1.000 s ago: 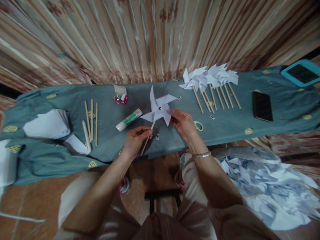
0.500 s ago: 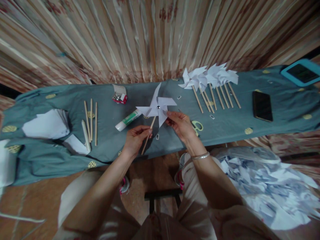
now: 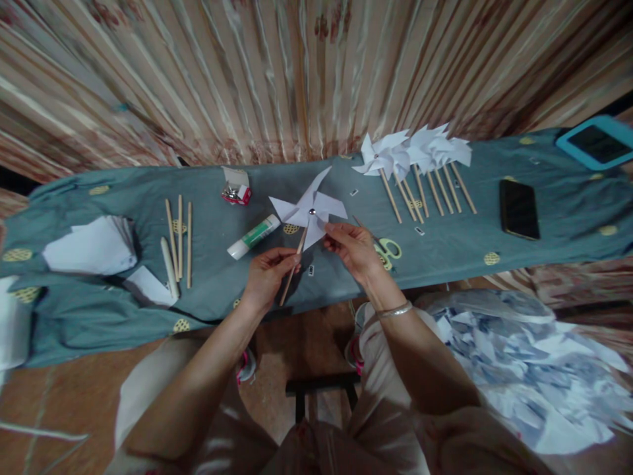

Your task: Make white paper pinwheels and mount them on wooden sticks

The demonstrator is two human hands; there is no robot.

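Note:
A white paper pinwheel with a shiny pin at its centre is held over the middle of the table. My left hand pinches its wooden stick below the blades. The fingers of my right hand are closed at the edge of the lower right blade. To the left of the pinwheel lies a green and white glue stick, and behind that an open red box of small metal pins. Yellow-green scissors rest just right of my right hand.
Finished pinwheels lie in a row at the back right, near a black phone and a blue-framed device. On the left are stacked paper and loose sticks. A bag of paper scraps stands at the lower right.
The pinwheel's blades have turned clockwise a little. My right hand has shifted slightly left along with the blade, while my left hand stays on the stick.

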